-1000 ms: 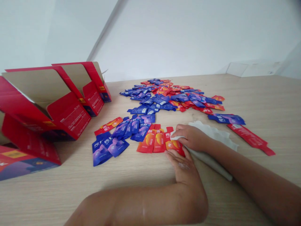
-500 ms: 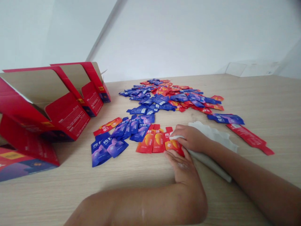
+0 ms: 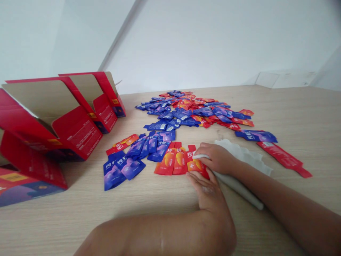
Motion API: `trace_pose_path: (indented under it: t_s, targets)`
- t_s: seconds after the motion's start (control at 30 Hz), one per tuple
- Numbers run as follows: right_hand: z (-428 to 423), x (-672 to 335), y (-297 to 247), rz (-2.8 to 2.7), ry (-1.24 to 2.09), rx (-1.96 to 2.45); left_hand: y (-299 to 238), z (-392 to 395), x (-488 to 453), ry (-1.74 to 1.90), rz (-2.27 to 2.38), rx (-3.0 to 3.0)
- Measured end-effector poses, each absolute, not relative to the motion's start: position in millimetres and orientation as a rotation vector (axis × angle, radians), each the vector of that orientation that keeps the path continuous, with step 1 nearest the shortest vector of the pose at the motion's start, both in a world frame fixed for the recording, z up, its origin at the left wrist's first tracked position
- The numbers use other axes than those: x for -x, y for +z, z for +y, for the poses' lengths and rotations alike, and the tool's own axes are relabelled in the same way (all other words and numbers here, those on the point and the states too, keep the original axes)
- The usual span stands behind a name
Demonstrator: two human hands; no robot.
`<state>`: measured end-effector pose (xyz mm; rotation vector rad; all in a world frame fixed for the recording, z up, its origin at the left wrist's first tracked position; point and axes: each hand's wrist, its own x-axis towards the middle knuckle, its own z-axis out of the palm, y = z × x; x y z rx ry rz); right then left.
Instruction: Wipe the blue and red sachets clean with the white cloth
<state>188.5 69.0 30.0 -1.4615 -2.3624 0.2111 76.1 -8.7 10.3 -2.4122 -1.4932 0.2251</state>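
Observation:
My right hand (image 3: 217,157) is closed on a white cloth (image 3: 242,156) and presses its corner onto a red sachet (image 3: 195,164), the rightmost of a short row of red sachets (image 3: 173,161). My left hand (image 3: 206,188) lies flat on the wooden table (image 3: 160,199) just in front of that sachet, fingers stretched out and touching its near edge. Left of the row lie several blue sachets (image 3: 128,161), fanned out.
A big loose pile of blue and red sachets (image 3: 191,108) lies farther back. Open red cardboard boxes (image 3: 61,117) stand at the left. A blue sachet (image 3: 255,135) and a long red one (image 3: 283,159) lie at the right.

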Motion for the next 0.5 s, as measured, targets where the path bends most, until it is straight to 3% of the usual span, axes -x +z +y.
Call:
trace_pose_path:
  t_s: [0.5]
  targets:
    - [68, -187, 30, -2.334, 0.239, 1.458, 10, -8, -78, 0.37, -1.418, 2.352]
